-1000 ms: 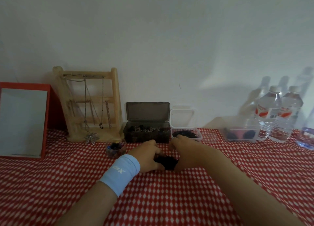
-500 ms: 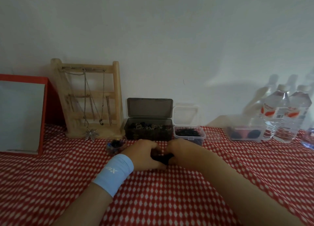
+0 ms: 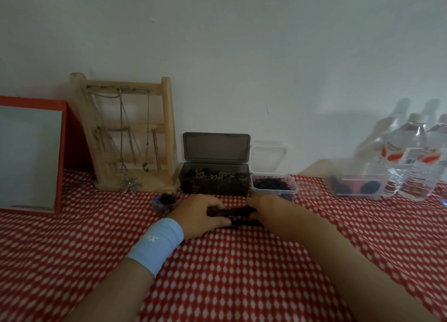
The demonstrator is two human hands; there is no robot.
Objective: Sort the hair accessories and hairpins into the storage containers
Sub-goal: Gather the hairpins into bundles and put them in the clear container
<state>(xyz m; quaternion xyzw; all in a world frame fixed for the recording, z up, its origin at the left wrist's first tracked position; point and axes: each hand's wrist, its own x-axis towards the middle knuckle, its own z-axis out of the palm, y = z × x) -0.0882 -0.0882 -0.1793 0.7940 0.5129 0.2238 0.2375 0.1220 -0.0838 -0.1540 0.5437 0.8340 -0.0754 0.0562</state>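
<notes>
Covering the whole table [image 3: 242,273] is a red cloth with white dots, and everything is standing on it. At the far left corner a red-framed mirror [image 3: 29,152] is leaning, and next to it, along the far edge, a wooden stand [image 3: 130,133] is carrying some necklaces. At the far right corner water bottles [image 3: 411,162] are standing. In the middle of the far edge a dark box [image 3: 214,183] is sitting with its lid up and is holding brownish clips. Just beside it a small clear tub [image 3: 274,187] is holding thin black hairpins. A second clear tub [image 3: 358,188] is sitting nearer to the bottles.

Just in front of the two middle containers both hands are working together. The left hand [image 3: 198,215], wearing a light blue wristband [image 3: 157,244], is curling fingers and thumb round one end of a dark bundle [image 3: 238,216] of hair accessories, and the right hand [image 3: 266,208] is grasping the other end. The bundle is lying on the cloth between them. It is too dark to tell which pieces are in it.

I am judging that the person is collecting the loose pieces before lifting. To do it well, the fingers should be pressing low against the cloth, so that no thin pin is slipping out underneath. The left wrist should also be keeping away from the small cup [image 3: 165,202] of tiny things, which is standing very near.
</notes>
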